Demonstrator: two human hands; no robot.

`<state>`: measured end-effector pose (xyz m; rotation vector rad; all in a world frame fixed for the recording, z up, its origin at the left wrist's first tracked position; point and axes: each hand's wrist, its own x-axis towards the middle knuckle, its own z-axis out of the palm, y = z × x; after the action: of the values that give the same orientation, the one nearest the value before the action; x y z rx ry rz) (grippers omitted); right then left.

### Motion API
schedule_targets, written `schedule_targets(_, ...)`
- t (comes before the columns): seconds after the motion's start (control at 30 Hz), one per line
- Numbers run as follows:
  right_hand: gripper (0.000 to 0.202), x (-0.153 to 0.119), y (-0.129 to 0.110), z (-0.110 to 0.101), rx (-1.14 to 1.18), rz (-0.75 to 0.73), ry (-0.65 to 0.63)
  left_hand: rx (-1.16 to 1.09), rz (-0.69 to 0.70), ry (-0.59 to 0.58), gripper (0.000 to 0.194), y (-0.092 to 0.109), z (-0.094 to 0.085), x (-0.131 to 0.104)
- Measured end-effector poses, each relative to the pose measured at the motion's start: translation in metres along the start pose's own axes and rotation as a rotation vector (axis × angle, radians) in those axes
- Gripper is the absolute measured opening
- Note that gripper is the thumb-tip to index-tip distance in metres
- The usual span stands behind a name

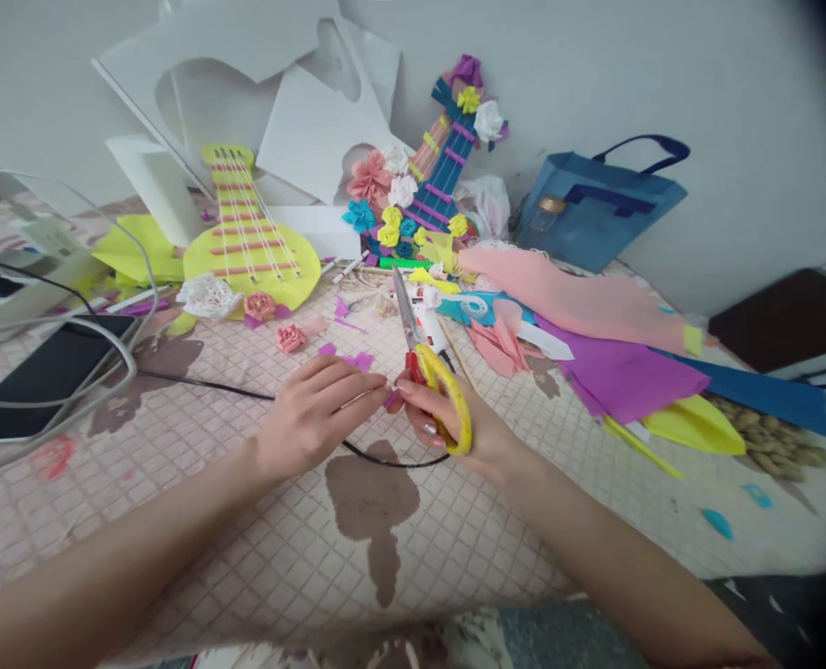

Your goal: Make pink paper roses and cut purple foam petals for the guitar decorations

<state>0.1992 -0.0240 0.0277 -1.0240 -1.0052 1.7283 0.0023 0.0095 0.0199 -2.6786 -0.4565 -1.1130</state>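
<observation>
My right hand (447, 413) is closed on scissors (454, 400) with yellow and red handles. Their metal blades point up and away, over the tabletop. My left hand (321, 409) reaches in from the other side, its fingers together and their tips meeting my right fingertips. A small bit of purple paper (390, 399) shows between the two hands, mostly hidden by the fingers. Purple paper scraps (348, 359) lie just beyond my left hand. Behind the blades is a white tool that looks like a glue gun (427, 321), partly covered.
A yellow paper guitar (252, 237) and a blue flower-covered one (447, 172) lean at the back. Pink crepe paper (580, 293) and purple sheets (622, 372) lie right. A black cable (203, 381) crosses near my hands; a tablet-like device (43, 381) lies left. A blue bag (594, 209) stands behind.
</observation>
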Motion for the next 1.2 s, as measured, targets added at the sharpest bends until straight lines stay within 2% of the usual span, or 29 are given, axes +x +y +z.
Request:
schedule_targets(0.1, 0.024, 0.0, -0.001, 0.0, 0.037, 0.034, 0.004, 0.047, 0.071, 0.027, 0.019, 0.0, -0.002, 0.004)
schedule_targets(0.27, 0.028, 0.001, -0.001, 0.001, 0.043, 0.045, 0.049, 0.049, 0.113, 0.002, 0.019, 0.0, -0.004, 0.006)
schedule_targets(0.37, 0.032, 0.002, -0.001, 0.001, -0.004, 0.02, 0.081, 0.013, 0.091, -0.037, 0.021, -0.002, 0.0, 0.003)
schedule_targets(0.43, 0.032, 0.002, -0.002, 0.001, -0.04, -0.005, 0.093, -0.056, 0.029, -0.054, 0.022, -0.002, 0.004, 0.0)
schedule_targets(0.5, 0.031, 0.002, -0.002, 0.001, -0.077, -0.027, 0.102, -0.156, -0.131, -0.029, 0.022, -0.001, 0.008, 0.001)
schedule_targets(0.57, 0.031, 0.002, -0.002, 0.001, -0.111, -0.049, 0.123, -0.301, -0.422, -0.008, 0.02, 0.002, 0.01, 0.004)
schedule_targets(0.67, 0.032, 0.002, -0.002, 0.0, -0.164, -0.074, 0.156, -0.693, -0.896, -0.168, 0.021, 0.007, 0.009, 0.013)
schedule_targets(0.77, 0.029, 0.002, -0.002, -0.001, -0.252, -0.119, 0.169, -1.114, -1.169, -0.318, 0.036, 0.01, 0.007, 0.019)
schedule_targets(0.87, 0.025, 0.002, -0.001, -0.001, -0.335, -0.16, 0.174, -1.314, -1.291, -0.33, 0.038, 0.013, 0.007, 0.02)
schedule_targets(1.03, 0.026, 0.002, 0.001, 0.001, -0.404, -0.17, 0.197, -1.368, -1.344, -0.313, 0.03, 0.013, 0.009, 0.017)
schedule_targets(1.2, 0.028, 0.001, -0.001, 0.002, -0.337, -0.159, 0.193, -1.426, -1.375, -0.279, 0.032, 0.011, 0.01, 0.016)
